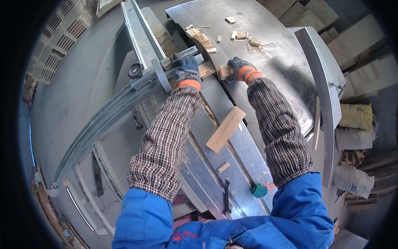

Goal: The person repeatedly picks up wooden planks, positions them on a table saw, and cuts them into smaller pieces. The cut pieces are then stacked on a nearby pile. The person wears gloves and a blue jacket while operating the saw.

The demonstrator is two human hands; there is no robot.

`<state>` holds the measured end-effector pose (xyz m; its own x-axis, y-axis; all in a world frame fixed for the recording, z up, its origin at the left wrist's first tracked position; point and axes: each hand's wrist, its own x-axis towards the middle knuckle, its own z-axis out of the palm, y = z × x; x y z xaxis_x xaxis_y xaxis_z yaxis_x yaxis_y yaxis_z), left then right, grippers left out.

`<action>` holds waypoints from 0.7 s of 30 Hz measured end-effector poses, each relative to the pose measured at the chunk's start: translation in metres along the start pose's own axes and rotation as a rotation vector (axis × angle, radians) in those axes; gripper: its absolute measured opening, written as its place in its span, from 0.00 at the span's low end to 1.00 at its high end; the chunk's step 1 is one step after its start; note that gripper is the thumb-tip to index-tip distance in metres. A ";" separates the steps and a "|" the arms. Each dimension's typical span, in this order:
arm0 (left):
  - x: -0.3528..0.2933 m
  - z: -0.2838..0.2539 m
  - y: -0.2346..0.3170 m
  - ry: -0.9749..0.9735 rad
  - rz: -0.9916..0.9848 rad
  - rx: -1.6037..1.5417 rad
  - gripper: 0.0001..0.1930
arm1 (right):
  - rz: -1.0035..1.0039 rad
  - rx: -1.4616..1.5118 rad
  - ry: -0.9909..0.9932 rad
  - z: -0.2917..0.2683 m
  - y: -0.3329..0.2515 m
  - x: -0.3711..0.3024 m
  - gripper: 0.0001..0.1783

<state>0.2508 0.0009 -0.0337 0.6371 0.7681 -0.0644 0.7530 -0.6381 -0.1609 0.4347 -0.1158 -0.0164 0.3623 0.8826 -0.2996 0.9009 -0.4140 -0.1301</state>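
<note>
The metal table (271, 27) carries wood scraps (202, 38). The grooved section (250, 150) supports a wood block (206, 69), an angled board (226, 129), a small strip (223, 167), a wrench (226, 197) and a round green object (259, 190).

Short pale wood block (206, 69), small wood offcut (224, 72) apart to its right

Head-worn fisheye, facing downward, close above
</note>
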 end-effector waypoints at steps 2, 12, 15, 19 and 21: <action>0.000 0.006 0.000 0.054 0.004 0.029 0.54 | 0.061 0.002 -0.010 0.004 0.009 -0.032 0.40; -0.008 -0.029 0.011 -0.020 0.098 0.211 0.40 | 0.572 0.405 0.232 0.092 0.120 -0.346 0.38; 0.009 0.002 -0.001 0.020 0.132 0.233 0.43 | 0.915 0.441 0.180 0.123 0.138 -0.475 0.37; -0.001 -0.003 0.006 -0.028 0.116 0.366 0.52 | 1.218 0.530 0.010 0.188 0.144 -0.604 0.39; -0.004 -0.004 0.001 -0.026 0.103 0.411 0.55 | 1.235 0.557 -0.107 0.203 0.131 -0.615 0.41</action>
<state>0.2497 -0.0036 -0.0294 0.6971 0.7061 -0.1249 0.5540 -0.6409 -0.5313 0.2817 -0.7582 -0.0406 0.8130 -0.1371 -0.5659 -0.2190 -0.9725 -0.0791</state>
